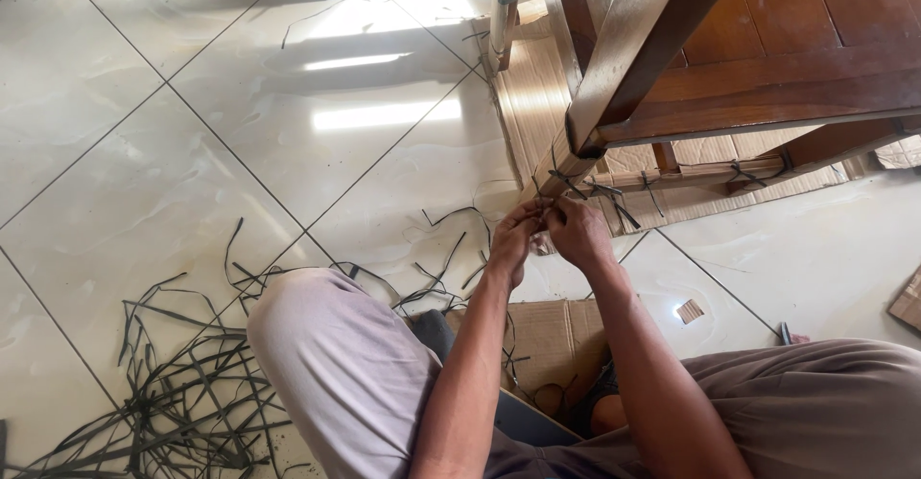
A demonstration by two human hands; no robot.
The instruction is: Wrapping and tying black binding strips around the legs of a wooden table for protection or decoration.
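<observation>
Floor [144, 182]: glossy white tiles, faint grey marbling, thin dark grout lines. Chair frame [652, 47]: reddish-brown varnished wood. Cardboard [537, 105] under chair: tan, ribbed stripes. Strips [182, 393] at floor's lower left: dark grey-black, tangled. Same dark strip [600, 189] tied round chair leg. Trousers [336, 364]: pale lilac-grey on left knee, brownish-grey on right.

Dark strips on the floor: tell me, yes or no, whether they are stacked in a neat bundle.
No: the dark strips lie loose and tangled across the floor tiles beside the person's knee.
</observation>
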